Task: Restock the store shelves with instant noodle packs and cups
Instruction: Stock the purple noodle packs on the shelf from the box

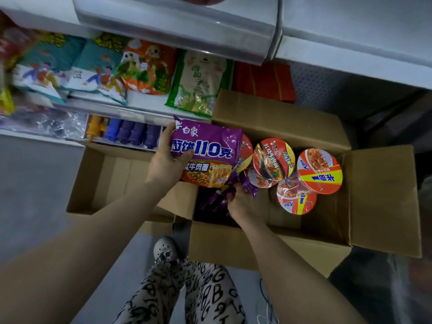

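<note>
My left hand (pixel 169 157) grips a purple instant noodle pack (pixel 208 150) by its left edge and holds it above an open cardboard box (pixel 327 235) on the floor. My right hand (pixel 243 204) reaches down into the box and closes its fingers on another purple noodle pack (pixel 218 197) lying in there. Several red and orange noodle cups (pixel 319 170) stand in the right half of the box, lids up.
White store shelves (pixel 149 102) rise behind the box, holding snack bags (pixel 198 83), teal bags and small bottles (pixel 131 134). The box flaps (pixel 385 195) spread out to the right, left and back. My shoe (pixel 164 250) and patterned trousers are just in front of the box.
</note>
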